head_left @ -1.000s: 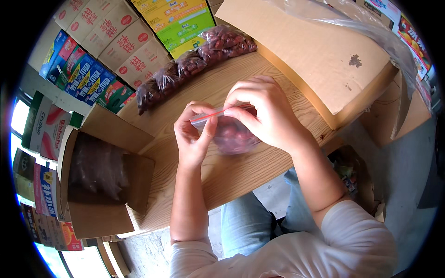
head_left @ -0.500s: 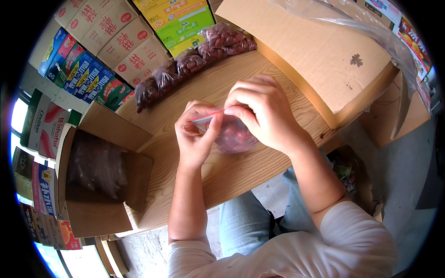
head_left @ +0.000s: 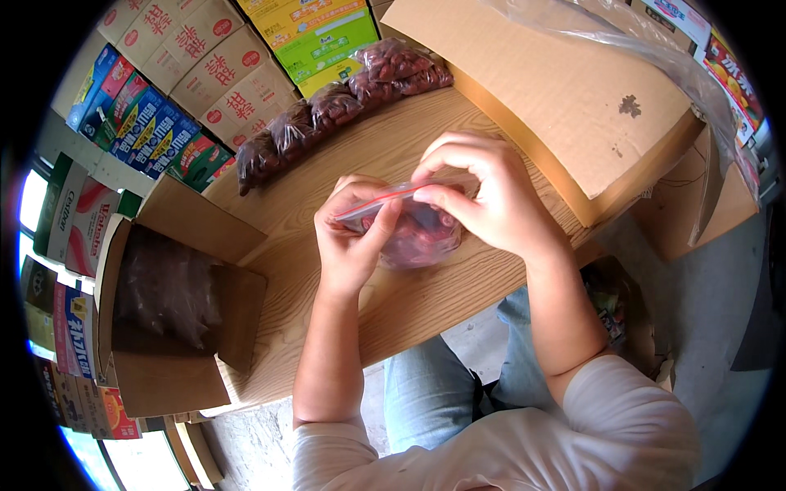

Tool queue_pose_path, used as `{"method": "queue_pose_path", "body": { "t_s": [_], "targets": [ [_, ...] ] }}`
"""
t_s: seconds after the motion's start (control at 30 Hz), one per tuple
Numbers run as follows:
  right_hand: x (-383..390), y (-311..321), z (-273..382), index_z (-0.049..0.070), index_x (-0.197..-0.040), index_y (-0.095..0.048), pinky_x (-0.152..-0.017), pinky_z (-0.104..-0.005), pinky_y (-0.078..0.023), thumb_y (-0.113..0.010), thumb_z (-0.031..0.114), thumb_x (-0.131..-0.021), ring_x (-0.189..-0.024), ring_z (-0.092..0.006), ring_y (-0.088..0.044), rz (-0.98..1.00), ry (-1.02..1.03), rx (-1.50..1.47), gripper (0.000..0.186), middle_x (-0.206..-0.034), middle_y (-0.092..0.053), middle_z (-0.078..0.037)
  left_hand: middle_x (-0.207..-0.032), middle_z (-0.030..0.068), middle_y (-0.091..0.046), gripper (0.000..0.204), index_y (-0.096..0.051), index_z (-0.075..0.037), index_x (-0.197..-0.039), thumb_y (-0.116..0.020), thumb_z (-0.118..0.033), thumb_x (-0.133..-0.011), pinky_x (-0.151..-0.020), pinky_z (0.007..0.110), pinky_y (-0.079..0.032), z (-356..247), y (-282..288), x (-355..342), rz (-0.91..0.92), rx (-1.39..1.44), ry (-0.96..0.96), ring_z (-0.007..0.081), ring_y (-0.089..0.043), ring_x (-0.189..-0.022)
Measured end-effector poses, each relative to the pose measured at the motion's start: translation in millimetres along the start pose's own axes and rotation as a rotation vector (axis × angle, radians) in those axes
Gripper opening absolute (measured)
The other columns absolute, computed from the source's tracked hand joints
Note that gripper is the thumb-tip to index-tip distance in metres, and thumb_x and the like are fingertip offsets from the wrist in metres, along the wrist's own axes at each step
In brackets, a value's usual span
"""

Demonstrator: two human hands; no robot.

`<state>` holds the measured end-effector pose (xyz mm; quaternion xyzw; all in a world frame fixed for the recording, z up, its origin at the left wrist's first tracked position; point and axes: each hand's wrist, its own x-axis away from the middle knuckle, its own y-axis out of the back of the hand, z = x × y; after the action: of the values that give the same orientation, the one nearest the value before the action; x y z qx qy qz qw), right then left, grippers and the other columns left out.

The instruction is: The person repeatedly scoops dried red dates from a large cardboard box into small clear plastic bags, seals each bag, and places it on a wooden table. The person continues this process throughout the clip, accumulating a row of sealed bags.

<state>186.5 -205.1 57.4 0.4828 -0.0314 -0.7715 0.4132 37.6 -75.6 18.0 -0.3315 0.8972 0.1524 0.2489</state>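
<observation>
Between my hands, over the wooden table, is a clear zip bag (head_left: 419, 239) with a red strip along its top and dark red dried fruit, like jujubes, inside. My left hand (head_left: 354, 237) pinches the left end of the strip between thumb and fingers. Farther along the same top edge, my right hand (head_left: 483, 192) grips it with thumb and bent fingers. The bag's lower part hangs or rests at the table; I cannot tell which.
Filled bags of the same fruit (head_left: 334, 108) line the table's (head_left: 319, 196) back edge. An open carton (head_left: 168, 380) with clear plastic bags stands at left. A large cardboard box (head_left: 557, 90) takes up the right side. Stacked cartons (head_left: 237, 98) rise behind.
My right hand has slid right along the red strip, away from my left hand. More of the strip and the bag's top shows between them.
</observation>
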Motion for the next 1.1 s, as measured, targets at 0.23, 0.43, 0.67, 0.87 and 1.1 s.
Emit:
{"method": "queue_pose_path", "body": {
  "t_s": [0.23, 0.43, 0.67, 0.87, 1.1],
  "targets": [
    [2, 2, -5, -0.001, -0.076, -0.061, -0.07, -0.0323, -0.047, -0.071, 0.004, -0.077, -0.075, -0.0226, -0.06, 0.02, -0.001, 0.069, 0.011, -0.077, -0.063, -0.009, -0.084, 0.0064, -0.064, 0.007, -0.067, -0.001, -0.082, -0.072, -0.005, -0.082, -0.075, 0.028, -0.044, 2, -1, 1, -0.013, 0.011, 0.006, 0.0147, -0.056, -0.081],
    [6, 7, -14, 0.002, -0.074, -0.062, -0.068, -0.0367, -0.047, -0.072, 0.013, -0.076, -0.073, -0.0285, -0.061, -0.043, -0.077, -0.081, 0.015, -0.075, -0.063, -0.01, -0.085, 0.0066, -0.063, 0.007, -0.066, -0.001, -0.082, -0.071, -0.005, -0.083, -0.075, 0.027, -0.044, 5, 2, 1, -0.042, -0.009, 0.007, 0.0143, -0.055, -0.081],
    [8, 6, -18, 0.0, -0.078, -0.063, -0.072, -0.0317, -0.047, -0.071, 0.008, -0.079, -0.078, -0.0222, -0.062, -0.035, -0.087, -0.069, 0.012, -0.077, -0.063, -0.009, -0.088, 0.0047, -0.062, 0.007, -0.064, 0.0, -0.084, -0.069, -0.004, -0.085, -0.075, 0.025, -0.042, 7, 3, 1, -0.096, 0.058, 0.022, 0.0117, -0.055, -0.082],
    [17, 14, -32, -0.003, -0.079, -0.061, -0.076, -0.0262, -0.045, -0.069, 0.0, -0.081, -0.081, -0.014, -0.059, -0.027, -0.203, -0.193, 0.008, -0.083, -0.063, -0.007, -0.087, 0.0041, -0.061, 0.009, -0.062, -0.001, -0.083, -0.07, -0.005, -0.086, -0.072, 0.023, -0.041, 6, 3, -2, -0.119, 0.038, 0.027, 0.0102, -0.054, -0.079],
    [14, 7, -35, -0.001, -0.078, -0.065, -0.078, -0.0284, -0.046, -0.072, 0.008, -0.082, -0.08, -0.0143, -0.061, -0.176, -0.159, -0.201, 0.012, -0.077, -0.065, -0.006, -0.075, 0.0, -0.055, 0.019, -0.056, -0.004, -0.074, -0.071, -0.006, -0.086, -0.067, 0.022, -0.039, 13, 10, -3, -0.17, 0.202, 0.027, 0.0081, -0.049, -0.073]
  ]
}}
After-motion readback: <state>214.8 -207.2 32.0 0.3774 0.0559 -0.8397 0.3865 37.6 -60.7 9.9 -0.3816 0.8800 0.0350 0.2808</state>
